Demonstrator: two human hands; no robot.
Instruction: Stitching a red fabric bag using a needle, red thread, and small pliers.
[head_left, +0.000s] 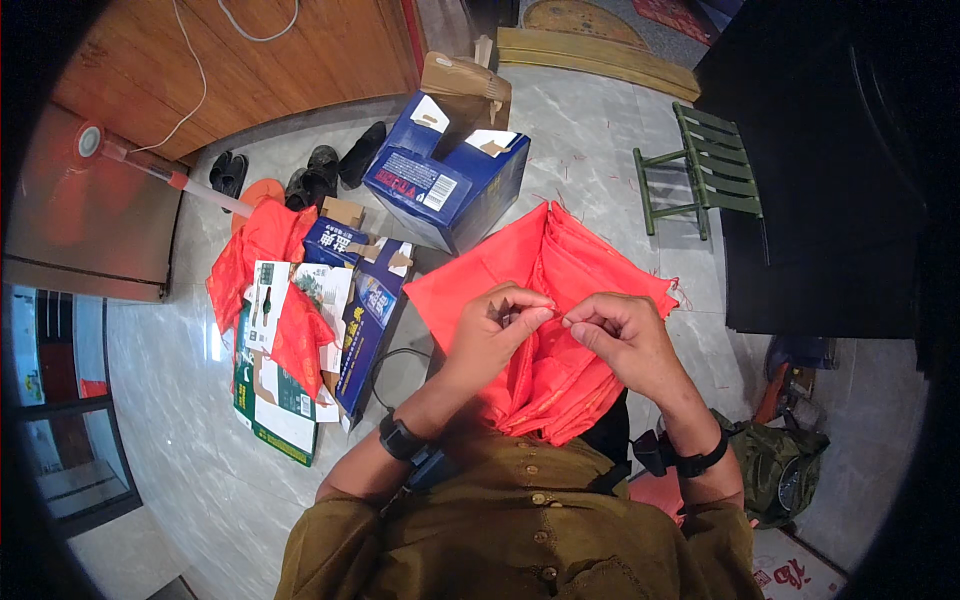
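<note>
A stack of folded red cloth [590, 265] lies in my lap, its layered edges fanned out and loose threads at its right corner. Over the middle of it, my left hand [500, 328] pinches with thumb and forefinger. My right hand [622, 340] pinches likewise, its fingertips just beside the left ones. Whatever lies between the fingertips is too small to make out. Something small and dark shows against the left hand's fingers; I cannot tell what it is.
A blue cardboard box [440, 185] stands open ahead. At left, more red cloth [300, 340] lies over flattened cartons [375, 315]. Dark shoes [318, 175] line the wooden panel. A green folding stool [715, 165] stands at right, and a green backpack [785, 470] sits lower right.
</note>
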